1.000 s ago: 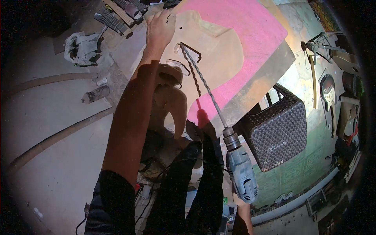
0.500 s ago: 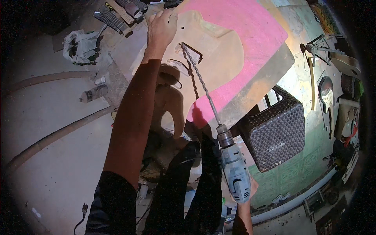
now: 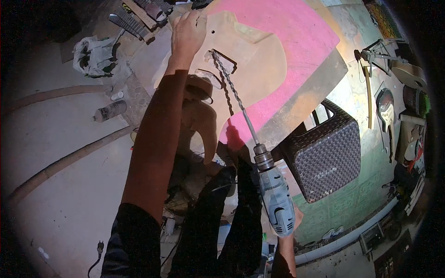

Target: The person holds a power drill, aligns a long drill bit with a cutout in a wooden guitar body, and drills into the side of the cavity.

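Left hand [image 3: 187, 32] lies flat on the wooden guitar body [image 3: 252, 60]; right hand [image 3: 289, 227] grips the grey drill [image 3: 276, 199].

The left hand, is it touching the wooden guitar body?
Touching. The head view shows the left hand pressed flat on the wooden guitar body, with no gap.

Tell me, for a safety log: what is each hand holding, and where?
Right hand grips the drill by its rear handle. Left hand presses flat on the guitar body, near its upper edge.
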The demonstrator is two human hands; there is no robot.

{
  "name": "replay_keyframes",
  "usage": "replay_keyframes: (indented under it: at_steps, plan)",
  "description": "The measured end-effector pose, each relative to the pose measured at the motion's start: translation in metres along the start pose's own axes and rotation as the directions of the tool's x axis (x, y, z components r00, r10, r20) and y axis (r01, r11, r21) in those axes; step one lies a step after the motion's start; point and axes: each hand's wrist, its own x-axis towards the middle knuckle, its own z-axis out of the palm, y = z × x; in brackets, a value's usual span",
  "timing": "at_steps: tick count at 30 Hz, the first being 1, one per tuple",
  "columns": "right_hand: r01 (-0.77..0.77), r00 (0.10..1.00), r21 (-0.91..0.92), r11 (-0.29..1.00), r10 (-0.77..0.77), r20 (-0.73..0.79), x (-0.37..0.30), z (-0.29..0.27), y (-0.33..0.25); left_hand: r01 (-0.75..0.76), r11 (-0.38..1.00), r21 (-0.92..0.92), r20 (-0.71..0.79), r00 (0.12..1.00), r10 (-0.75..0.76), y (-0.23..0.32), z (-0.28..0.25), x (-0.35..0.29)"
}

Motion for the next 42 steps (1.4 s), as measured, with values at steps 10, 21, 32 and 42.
replay_keyframes:
  at_steps: [10, 21, 32, 42]
  plan:
    - [0.168, 0.986, -0.045, 0.985, -0.168, 0.005, 0.020, -0.009, -0.027, 0.012, 1.000, 0.012, 0.018, 1.000, -0.012, 0.003, -0.001, -0.001]
    - [-0.368, 0.928, 0.468, 0.804, 0.289, 0.233, -0.043, 0.028, -0.031, 0.072, 0.997, 0.000, 0.020, 0.997, -0.072, 0.006, -0.002, -0.004]
    - [-0.163, 0.979, 0.065, 0.985, 0.153, 0.131, -0.055, 0.028, -0.012, 0.031, 0.999, -0.005, 0.007, 0.999, -0.031, 0.005, 0.000, 0.000]
    - [-0.104, 0.989, 0.170, 0.980, 0.084, 0.122, -0.055, 0.036, -0.005, 0.055, 0.999, -0.004, 0.025, 0.998, -0.054, 0.002, 0.001, 0.001]
